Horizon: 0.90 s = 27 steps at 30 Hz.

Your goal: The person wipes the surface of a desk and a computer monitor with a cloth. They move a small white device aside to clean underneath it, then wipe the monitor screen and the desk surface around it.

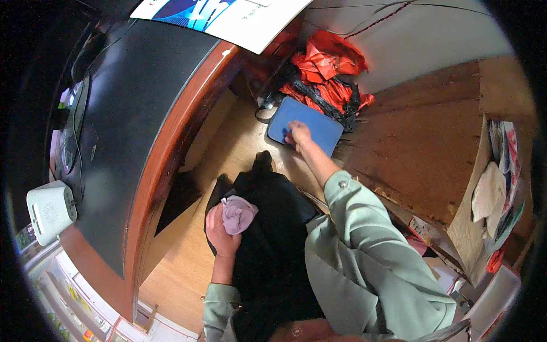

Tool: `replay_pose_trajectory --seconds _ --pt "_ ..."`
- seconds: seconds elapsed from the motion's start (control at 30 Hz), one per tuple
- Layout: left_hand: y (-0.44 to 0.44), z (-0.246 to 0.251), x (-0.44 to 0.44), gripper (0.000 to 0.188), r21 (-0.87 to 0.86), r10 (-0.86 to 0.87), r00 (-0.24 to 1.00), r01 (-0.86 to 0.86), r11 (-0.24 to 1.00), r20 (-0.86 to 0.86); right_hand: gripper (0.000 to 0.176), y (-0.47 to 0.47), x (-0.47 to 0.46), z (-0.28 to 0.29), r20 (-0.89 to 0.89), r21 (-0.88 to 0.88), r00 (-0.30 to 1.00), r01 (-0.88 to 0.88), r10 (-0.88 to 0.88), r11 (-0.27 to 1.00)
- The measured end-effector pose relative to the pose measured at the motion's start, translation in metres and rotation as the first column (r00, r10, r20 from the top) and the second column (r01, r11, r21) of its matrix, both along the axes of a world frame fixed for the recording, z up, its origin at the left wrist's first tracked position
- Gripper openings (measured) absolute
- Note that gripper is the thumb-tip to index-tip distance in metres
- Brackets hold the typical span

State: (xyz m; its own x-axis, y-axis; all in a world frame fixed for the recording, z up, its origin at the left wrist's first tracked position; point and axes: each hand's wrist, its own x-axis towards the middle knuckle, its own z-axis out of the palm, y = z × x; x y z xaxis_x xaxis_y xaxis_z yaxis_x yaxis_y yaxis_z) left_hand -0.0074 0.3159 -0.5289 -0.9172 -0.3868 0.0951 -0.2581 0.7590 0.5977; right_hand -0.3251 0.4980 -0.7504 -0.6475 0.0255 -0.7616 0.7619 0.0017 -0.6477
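A bunched lilac cloth point(240, 215) is gripped in my left hand point(222, 231), above the dark clothing point(273, 239) over my lap. My right arm reaches forward, and my right hand point(299, 136) is over the flat blue top point(314, 122) of a rounded-corner object on the floor. The fingers of that hand are bent. Whether they rest on the blue surface or hold something small, I cannot tell. What lies beneath the blue top is hidden.
A black-topped desk point(115, 141) with a reddish wooden edge curves along my left, bearing a white boxy device point(52, 211). Crumpled red plastic bags point(327, 64) lie beyond the blue top. A worn brown wooden panel point(419, 141) stands at right. Cables point(376, 19) run along the wall.
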Motion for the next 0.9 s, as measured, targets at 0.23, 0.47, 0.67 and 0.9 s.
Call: replay_pose_trajectory --seconds 0.23,0.47,0.67,0.9 --pt "-0.003 0.0 0.018 0.055 0.035 0.011 0.996 -0.014 0.999 0.091 0.052 0.073 -0.139 -0.003 -0.476 0.696 0.862 0.248 0.173 0.674" --pt "-0.008 -0.001 0.003 0.059 0.059 0.056 0.99 -0.064 0.996 0.126 0.044 0.149 -0.282 0.082 -0.273 0.938 0.638 0.011 0.72 0.346" --pt "-0.01 0.0 -0.015 0.062 0.051 -0.006 0.997 0.002 0.999 0.078 0.044 0.15 -0.35 0.068 -0.02 0.955 0.568 -0.233 0.823 0.184" --pt "-0.002 0.01 -0.052 0.064 0.257 0.167 0.984 -0.147 0.955 -0.06 0.03 0.129 -0.311 0.089 -0.496 0.863 0.475 0.177 0.727 0.473"
